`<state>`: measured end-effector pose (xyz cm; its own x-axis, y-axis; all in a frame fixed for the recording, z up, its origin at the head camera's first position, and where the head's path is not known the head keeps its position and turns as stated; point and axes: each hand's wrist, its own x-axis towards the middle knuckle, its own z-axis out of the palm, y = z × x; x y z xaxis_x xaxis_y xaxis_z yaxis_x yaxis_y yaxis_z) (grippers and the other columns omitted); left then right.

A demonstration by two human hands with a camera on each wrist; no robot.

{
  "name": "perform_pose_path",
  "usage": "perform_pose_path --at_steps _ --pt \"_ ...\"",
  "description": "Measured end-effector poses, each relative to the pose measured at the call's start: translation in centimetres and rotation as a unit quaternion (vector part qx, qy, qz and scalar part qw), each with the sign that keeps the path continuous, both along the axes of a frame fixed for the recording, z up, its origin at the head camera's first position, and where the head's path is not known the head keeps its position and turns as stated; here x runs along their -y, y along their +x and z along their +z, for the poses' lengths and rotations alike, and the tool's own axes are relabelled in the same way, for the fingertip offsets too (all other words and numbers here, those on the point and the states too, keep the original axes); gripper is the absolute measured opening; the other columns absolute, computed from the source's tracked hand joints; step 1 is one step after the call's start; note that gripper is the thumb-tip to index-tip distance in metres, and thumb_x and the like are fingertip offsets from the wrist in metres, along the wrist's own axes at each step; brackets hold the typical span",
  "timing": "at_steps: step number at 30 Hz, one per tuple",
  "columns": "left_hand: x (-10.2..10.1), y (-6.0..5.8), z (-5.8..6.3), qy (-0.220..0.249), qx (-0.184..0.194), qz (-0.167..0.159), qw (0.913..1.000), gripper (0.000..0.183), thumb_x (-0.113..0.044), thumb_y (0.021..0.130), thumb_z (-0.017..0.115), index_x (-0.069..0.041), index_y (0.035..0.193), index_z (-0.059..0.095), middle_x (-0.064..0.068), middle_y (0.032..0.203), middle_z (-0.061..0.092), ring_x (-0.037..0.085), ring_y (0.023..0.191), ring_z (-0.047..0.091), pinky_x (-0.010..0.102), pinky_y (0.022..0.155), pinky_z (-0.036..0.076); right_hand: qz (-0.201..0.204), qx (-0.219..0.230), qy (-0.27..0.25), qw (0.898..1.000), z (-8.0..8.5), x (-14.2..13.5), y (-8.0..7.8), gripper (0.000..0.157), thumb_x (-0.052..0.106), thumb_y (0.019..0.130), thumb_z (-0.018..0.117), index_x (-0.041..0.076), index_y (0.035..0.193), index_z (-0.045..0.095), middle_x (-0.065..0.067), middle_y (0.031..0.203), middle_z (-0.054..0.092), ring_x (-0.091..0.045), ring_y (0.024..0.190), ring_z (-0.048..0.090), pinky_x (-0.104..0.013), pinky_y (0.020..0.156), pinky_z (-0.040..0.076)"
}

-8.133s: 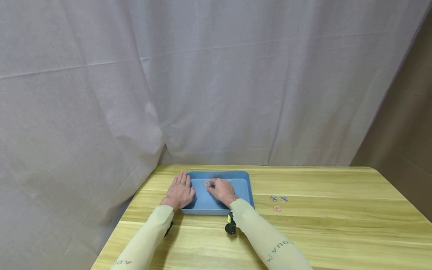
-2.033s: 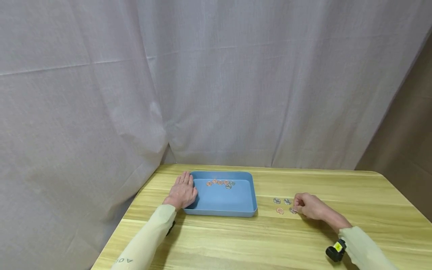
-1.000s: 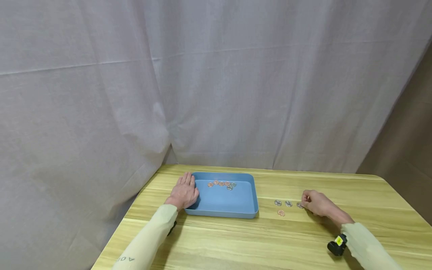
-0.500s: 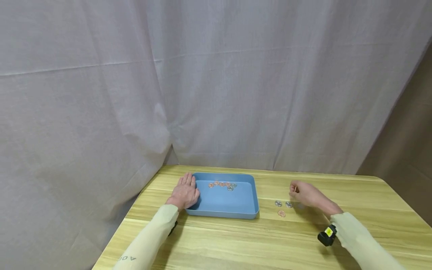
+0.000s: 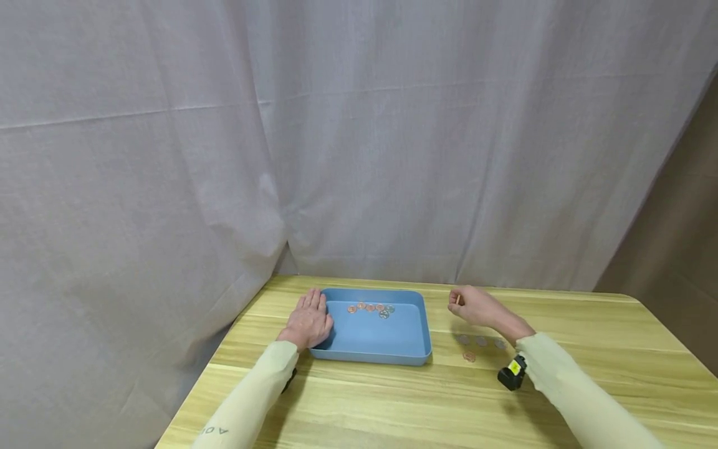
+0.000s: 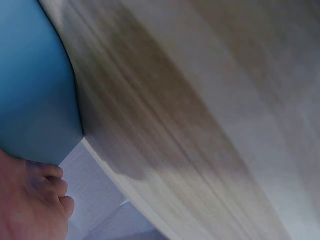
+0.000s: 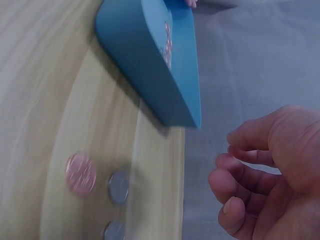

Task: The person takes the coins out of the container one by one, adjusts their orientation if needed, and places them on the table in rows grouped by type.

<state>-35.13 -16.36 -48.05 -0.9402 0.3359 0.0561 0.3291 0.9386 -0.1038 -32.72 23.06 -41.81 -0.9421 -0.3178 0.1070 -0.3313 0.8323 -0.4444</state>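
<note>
My left hand [image 5: 306, 321] lies with straight fingers along the left side of the blue tray [image 5: 373, 358]; in the left wrist view its fingertips show past the tray's wall. Inside the tray, toward the back, are several copper coins [image 5: 351, 309] and two silver coins [image 5: 384, 315]. My right hand [image 5: 478, 307] is in the air right of the tray, fingers loosely curled. No coin shows between its fingertips in the right wrist view. Below it on the table are three silver coins [image 5: 481, 342] in a row and one copper coin [image 7: 81, 173] in front.
The wooden table [image 5: 359, 399] carries the tray at its back left. Grey cloth [image 5: 364, 156] hangs behind and to the left of it. A brown surface [image 5: 673, 224] stands on the right.
My right hand left the tray, slid a silver coin to the row's right end, let go and lifted away leftward toward the tray. My left hand stays at the tray's left side.
</note>
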Motion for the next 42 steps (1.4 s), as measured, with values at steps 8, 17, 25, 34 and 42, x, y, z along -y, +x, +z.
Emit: perform_pose_path --at_steps 8,17,25,34,42 --pt "0.1 -0.2 0.0 -0.002 -0.001 -0.001 1.0 0.061 -0.035 0.104 0.026 0.001 0.153 0.029 0.019 0.162 0.023 0.033 0.152 0.019 0.045 0.124 0.02 0.025 0.018 -0.016 0.999 0.3 3.6 -1.3 0.004 0.011 0.091 0.061 0.007 0.09 0.061 0.0 0.065 0.055 -0.011 0.05 0.053 -0.025 0.047 0.044" --pt "0.1 -0.1 -0.1 0.0 -0.002 -0.002 1.0 0.061 -0.035 0.104 0.026 0.001 0.152 0.03 0.019 0.162 0.023 0.033 0.152 0.019 0.045 0.124 0.021 0.023 0.047 -0.013 0.999 0.2 8.2 -2.5 0.011 0.012 0.091 0.063 0.01 0.101 0.066 -0.003 0.072 0.058 -0.013 0.056 0.051 -0.024 0.048 0.043" --pt "0.1 -0.2 -0.2 0.005 -0.006 -0.008 0.9999 0.061 -0.034 0.103 0.027 0.002 0.152 0.03 0.02 0.161 0.024 0.034 0.151 0.021 0.045 0.123 0.022 0.008 0.08 -0.023 0.996 -0.8 11.4 -3.8 0.02 0.017 0.092 0.065 0.011 0.111 0.066 -0.004 0.079 0.064 -0.015 0.055 0.058 -0.025 0.048 0.049" --pt "0.6 0.0 0.2 0.006 0.001 -0.005 1.0 0.061 -0.034 0.104 0.026 0.002 0.153 0.029 0.02 0.162 0.023 0.034 0.152 0.02 0.045 0.124 0.021 0.03 0.097 -0.065 0.993 -2.2 14.8 -5.4 0.024 0.012 0.09 0.066 0.006 0.113 0.066 -0.001 0.063 0.056 -0.011 0.044 0.046 -0.023 0.042 0.038" --pt "1.3 0.3 -0.1 0.012 0.004 -0.005 0.9999 0.061 -0.034 0.104 0.026 0.002 0.152 0.028 0.021 0.162 0.021 0.034 0.152 0.018 0.046 0.124 0.02 0.028 0.109 -0.095 0.989 -4.9 18.1 -6.4 0.02 0.017 0.094 0.064 0.008 0.112 0.067 -0.004 0.056 0.058 -0.014 0.043 0.051 -0.024 0.037 0.039"
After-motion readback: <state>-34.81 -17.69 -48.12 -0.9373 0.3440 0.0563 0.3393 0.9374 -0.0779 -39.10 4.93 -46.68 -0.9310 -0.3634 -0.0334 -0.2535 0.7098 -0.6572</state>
